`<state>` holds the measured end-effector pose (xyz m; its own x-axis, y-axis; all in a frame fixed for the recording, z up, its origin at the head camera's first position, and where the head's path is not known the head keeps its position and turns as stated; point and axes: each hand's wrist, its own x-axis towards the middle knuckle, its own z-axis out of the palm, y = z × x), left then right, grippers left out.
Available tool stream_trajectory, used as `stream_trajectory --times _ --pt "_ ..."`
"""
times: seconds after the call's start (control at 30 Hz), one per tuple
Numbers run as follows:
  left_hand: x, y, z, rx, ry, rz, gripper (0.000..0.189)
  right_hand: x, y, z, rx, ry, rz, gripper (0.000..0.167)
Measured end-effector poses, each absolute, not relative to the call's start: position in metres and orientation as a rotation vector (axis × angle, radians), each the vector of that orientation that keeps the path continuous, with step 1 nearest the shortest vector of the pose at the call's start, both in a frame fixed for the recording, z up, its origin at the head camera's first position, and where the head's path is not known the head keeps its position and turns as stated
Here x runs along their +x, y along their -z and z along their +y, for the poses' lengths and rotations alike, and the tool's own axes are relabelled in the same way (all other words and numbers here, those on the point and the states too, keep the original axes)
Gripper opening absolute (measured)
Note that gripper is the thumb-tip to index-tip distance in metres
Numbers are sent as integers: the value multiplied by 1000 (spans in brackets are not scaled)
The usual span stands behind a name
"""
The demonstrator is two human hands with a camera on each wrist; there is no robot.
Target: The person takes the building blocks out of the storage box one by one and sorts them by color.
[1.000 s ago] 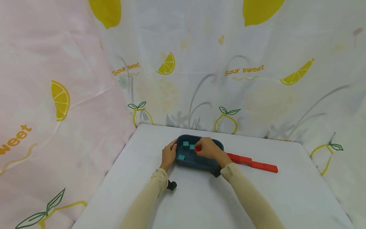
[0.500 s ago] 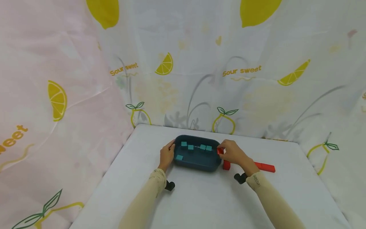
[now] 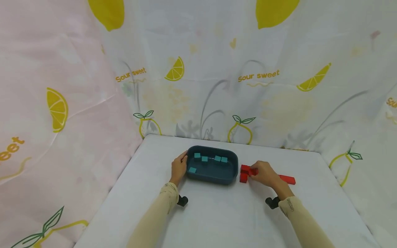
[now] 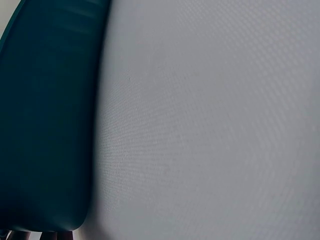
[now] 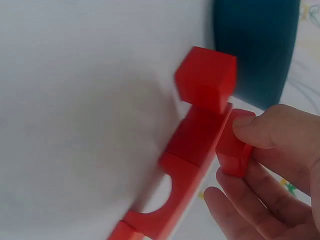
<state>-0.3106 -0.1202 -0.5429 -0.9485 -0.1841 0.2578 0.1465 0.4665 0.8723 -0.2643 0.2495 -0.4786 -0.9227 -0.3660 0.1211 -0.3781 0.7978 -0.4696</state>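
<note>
My left hand (image 3: 178,168) grips the left end of a dark teal basin (image 3: 212,178). In the left wrist view only its dark fingertips show below the basin wall (image 4: 50,125). My right hand (image 3: 265,174) is just right of the basin and pinches a small red block (image 5: 233,147) between thumb and fingers. The right wrist view shows that block beside a row of red blocks on the table. A red cube (image 5: 207,77) is at the row's basin end, and farther along lies a red block with a round cutout (image 5: 182,177). In the head view the hand hides part of the row.
Several light teal blocks (image 3: 204,158) are inside the basin, mostly along its far side. More red blocks (image 3: 287,179) extend to the right of my right hand. White table (image 3: 217,213) shows in front. A lemon-print cloth (image 3: 198,86) hangs behind and at the sides.
My right hand has moved right, from above the basin to beside it, with a red block between its fingers. The left hand stays at the basin's left end. The head view has shifted slightly.
</note>
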Motion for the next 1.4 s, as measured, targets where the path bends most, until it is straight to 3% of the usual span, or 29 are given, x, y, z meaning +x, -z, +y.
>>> stream_trajectory --times 0.5,1.4 --pt "-309 540 -119 45 1490 -2416 35 -262 510 253 508 -856 -3061 33" --pt "-310 540 -119 43 1480 -2415 35 -256 506 245 417 -880 -3054 33"
